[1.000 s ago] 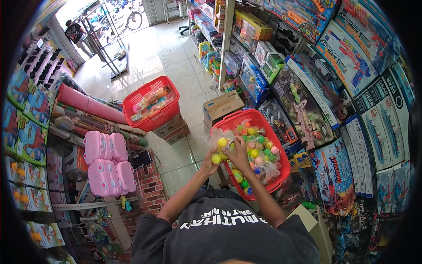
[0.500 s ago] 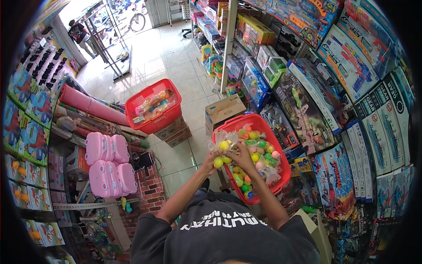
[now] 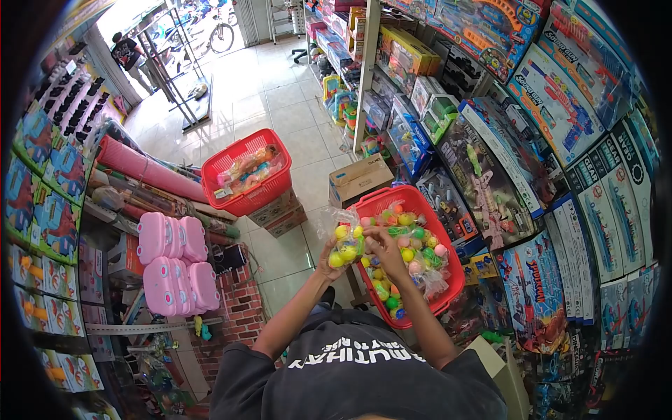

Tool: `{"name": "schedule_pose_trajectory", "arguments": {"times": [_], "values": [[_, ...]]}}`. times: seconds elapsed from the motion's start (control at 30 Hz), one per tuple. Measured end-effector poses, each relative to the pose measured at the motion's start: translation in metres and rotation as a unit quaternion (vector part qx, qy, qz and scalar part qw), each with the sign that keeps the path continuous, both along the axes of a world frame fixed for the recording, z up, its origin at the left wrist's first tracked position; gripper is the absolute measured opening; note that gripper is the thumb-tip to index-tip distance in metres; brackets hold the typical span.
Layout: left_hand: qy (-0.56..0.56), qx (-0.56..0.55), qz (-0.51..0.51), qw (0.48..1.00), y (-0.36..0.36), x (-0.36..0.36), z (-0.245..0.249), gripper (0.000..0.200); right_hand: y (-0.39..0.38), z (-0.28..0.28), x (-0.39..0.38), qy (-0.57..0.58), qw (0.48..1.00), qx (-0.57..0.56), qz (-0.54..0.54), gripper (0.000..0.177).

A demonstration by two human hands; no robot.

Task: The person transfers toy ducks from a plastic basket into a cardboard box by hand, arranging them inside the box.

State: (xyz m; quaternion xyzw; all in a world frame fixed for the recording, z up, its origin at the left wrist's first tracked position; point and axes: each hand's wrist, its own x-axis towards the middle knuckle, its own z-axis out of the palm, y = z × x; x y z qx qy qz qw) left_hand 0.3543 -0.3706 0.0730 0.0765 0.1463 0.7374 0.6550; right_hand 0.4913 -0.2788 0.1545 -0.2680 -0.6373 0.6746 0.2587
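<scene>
My left hand [image 3: 329, 262] is closed around a clear plastic bag of yellow balls [image 3: 344, 250], held above the near-left edge of a red basket [image 3: 452, 285]. Bent fingers of my right hand [image 3: 383, 249] pinch at the right side of the same bag. Inside the basket lie several more clear bags of small balls [image 3: 414, 241] in yellow, green, orange and pink. The loose top of the held bag spreads out on its far side.
A second red basket [image 3: 243, 203] with bagged toys stands on cardboard boxes [image 3: 281, 215]. Another carton [image 3: 360, 178] sits behind the ball basket. Pink cases [image 3: 175, 266] are at left. Boxed toys [image 3: 532, 294] line the right shelves. A person [image 3: 129, 59] stands near the entrance.
The bag has turned in my hands, so more of its yellow balls show. My right hand has shifted slightly toward its right side, and my left hand has moved slightly lower left.
</scene>
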Motion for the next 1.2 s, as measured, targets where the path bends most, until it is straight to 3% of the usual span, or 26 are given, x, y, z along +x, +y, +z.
{"name": "schedule_pose_trajectory", "arguments": {"times": [0.03, 0.17, 0.23, 0.27, 0.3, 0.33, 0.43, 0.57, 0.67, 0.83, 1.07, 1.13, 1.2], "values": [[-0.002, 0.009, 0.010, 1.000, 0.000, 0.000, 0.000, 0.063, 0.003, -0.004, 0.003, 0.032, 0.994, -0.105, -0.010, 0.023], [-0.038, 0.034, -0.023, 0.998, -0.003, -0.005, -0.020, 0.070, 0.027, -0.060, 0.024, -0.036, 0.995, -0.086, -0.029, 0.025], [-0.044, 0.030, -0.014, 0.999, -0.007, -0.004, -0.012, 0.073, 0.032, -0.095, 0.039, -0.228, 0.961, 0.143, 0.056, 0.032], [-0.043, 0.030, -0.013, 0.999, -0.009, -0.004, -0.009, 0.073, 0.024, -0.103, 0.046, -0.228, 0.961, 0.144, 0.056, 0.032], [-0.032, 0.035, -0.015, 0.999, -0.011, -0.005, -0.007, 0.074, 0.013, -0.106, 0.053, -0.329, 0.888, 0.311, 0.080, 0.034], [-0.020, 0.040, -0.017, 0.999, -0.011, -0.004, -0.006, 0.074, 0.007, -0.109, 0.057, -0.416, 0.775, 0.466, 0.100, 0.036], [-0.029, 0.026, -0.021, 0.999, -0.012, -0.005, -0.006, 0.075, -0.007, -0.097, 0.064, -0.400, 0.764, 0.495, 0.110, 0.045], [-0.021, 0.028, -0.021, 0.999, -0.012, -0.004, -0.006, 0.076, 0.003, -0.117, 0.064, -0.415, 0.770, 0.480, 0.061, 0.045], [-0.021, 0.029, -0.014, 0.999, -0.015, -0.004, -0.005, 0.076, 0.000, -0.091, 0.065, -0.443, 0.747, 0.495, 0.022, 0.045], [-0.039, 0.028, -0.025, 0.999, -0.021, -0.004, -0.013, 0.075, 0.013, -0.085, 0.070, -0.443, 0.803, 0.392, 0.071, 0.046], [-0.046, 0.029, -0.016, 0.998, -0.024, 0.002, -0.008, 0.073, 0.025, -0.084, 0.077, -0.447, 0.813, 0.358, 0.102, 0.048], [-0.057, 0.030, -0.026, 0.998, -0.023, 0.003, -0.008, 0.073, 0.034, -0.090, 0.081, -0.365, 0.865, 0.336, 0.081, 0.048], [-0.058, 0.028, -0.028, 0.998, -0.024, 0.005, -0.008, 0.073, 0.042, -0.090, 0.088, -0.330, 0.882, 0.326, 0.083, 0.047]]}}
